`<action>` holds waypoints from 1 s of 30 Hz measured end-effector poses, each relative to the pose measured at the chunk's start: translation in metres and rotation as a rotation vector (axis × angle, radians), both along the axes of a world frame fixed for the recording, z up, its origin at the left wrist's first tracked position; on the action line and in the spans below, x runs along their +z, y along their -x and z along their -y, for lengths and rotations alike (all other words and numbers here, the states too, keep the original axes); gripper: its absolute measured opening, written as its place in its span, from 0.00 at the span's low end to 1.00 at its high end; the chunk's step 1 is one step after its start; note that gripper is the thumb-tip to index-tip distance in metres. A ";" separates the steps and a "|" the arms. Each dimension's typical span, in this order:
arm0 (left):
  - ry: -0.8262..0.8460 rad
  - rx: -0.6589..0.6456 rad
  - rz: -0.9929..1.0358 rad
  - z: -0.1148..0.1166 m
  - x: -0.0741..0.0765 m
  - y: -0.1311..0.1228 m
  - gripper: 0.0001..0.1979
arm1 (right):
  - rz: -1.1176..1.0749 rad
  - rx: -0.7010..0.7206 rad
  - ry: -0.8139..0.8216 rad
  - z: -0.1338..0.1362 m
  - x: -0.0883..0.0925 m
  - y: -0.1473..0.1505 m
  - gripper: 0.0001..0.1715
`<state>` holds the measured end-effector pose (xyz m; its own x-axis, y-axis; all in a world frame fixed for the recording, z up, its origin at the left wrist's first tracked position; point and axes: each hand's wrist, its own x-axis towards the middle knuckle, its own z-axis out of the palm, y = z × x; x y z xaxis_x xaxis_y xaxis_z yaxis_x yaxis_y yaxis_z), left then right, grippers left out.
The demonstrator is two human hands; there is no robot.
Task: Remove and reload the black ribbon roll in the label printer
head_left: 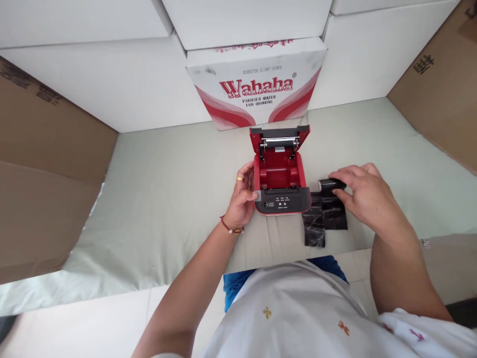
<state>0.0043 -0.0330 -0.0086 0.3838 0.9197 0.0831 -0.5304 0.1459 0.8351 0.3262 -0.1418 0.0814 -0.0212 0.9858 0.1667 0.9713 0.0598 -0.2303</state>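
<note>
Red printer [280, 175], lid [279, 133] up! Left hand [241, 201] grips its left side; right of the printer, the right hand [367, 194] pinches 1 black roll [327, 185].

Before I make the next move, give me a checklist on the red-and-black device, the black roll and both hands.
1. Lid of the red-and-black device raised: ok, it stands open at the back.
2. Compartment uncovered: ok, its red interior shows.
3. Left hand on the device: ok at its left side, thumb at the front corner; how firmly it grips, cannot tell.
4. Right hand on the black roll: ok, held between thumb and fingers.
5. Black film all wound up: not ok, lengths lie spread on the cloth.
6. Device switched on: cannot tell, the panel's markings are too small.
</note>
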 end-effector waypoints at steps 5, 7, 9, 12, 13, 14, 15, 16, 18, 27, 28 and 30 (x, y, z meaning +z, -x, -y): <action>0.001 0.000 0.003 0.000 0.000 0.001 0.41 | -0.098 0.170 0.052 -0.019 0.007 0.032 0.20; 0.007 0.004 0.002 0.001 0.000 0.001 0.41 | -0.139 0.177 0.076 -0.022 0.010 0.030 0.19; 0.010 0.010 0.004 0.001 0.000 0.001 0.41 | -0.240 0.154 0.082 -0.018 0.018 0.018 0.17; 0.015 0.007 0.015 0.001 -0.001 0.000 0.40 | -0.439 -0.018 0.107 -0.005 0.035 -0.011 0.19; 0.015 0.002 0.018 0.000 -0.001 0.000 0.40 | -0.498 -0.093 0.130 0.001 0.039 -0.020 0.21; 0.012 -0.002 0.020 0.000 -0.001 -0.001 0.40 | -0.555 -0.154 0.160 0.005 0.042 -0.029 0.24; 0.006 -0.005 0.021 -0.001 -0.001 -0.001 0.40 | -0.609 -0.194 0.195 0.009 0.043 -0.035 0.28; -0.001 -0.008 0.020 -0.001 -0.001 0.000 0.40 | -0.663 -0.214 0.234 0.010 0.042 -0.038 0.32; -0.011 -0.013 0.013 -0.002 -0.001 0.000 0.40 | -0.765 -0.202 0.318 0.009 0.034 -0.036 0.38; 0.008 -0.012 -0.004 0.000 0.002 0.003 0.40 | -1.063 -0.113 0.436 -0.012 -0.005 0.026 0.41; 0.007 -0.012 -0.004 0.000 0.002 0.003 0.40 | -1.023 -0.081 0.455 -0.010 -0.004 0.026 0.40; 0.009 -0.011 -0.004 0.000 0.002 0.003 0.40 | -0.919 -0.003 0.472 -0.008 0.000 0.024 0.39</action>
